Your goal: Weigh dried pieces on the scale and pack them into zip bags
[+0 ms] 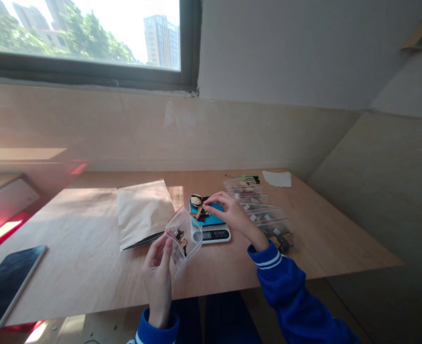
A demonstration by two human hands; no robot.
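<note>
My left hand point(158, 265) pinches the edge of a clear zip bag point(193, 239) with a red seal line. Its mouth gapes open, and a few dark and tan dried pieces point(183, 242) lie inside. Just beyond the bag stands a white kitchen scale point(226, 234) with a blue top and a small display. Dried slices point(196, 200), pale with dark edges, are heaped on the scale's left side. Over the blue top reaches my right hand point(228, 210), thumb and fingers closed on a dried slice at the heap.
Filled zip bags point(256, 205) overlap in a row right of the scale. A brown paper bag point(142, 212) lies to the left. White paper point(277, 178) and a green-and-black tool point(250, 177) are at the back. A tablet-like device point(10, 286) sits front left.
</note>
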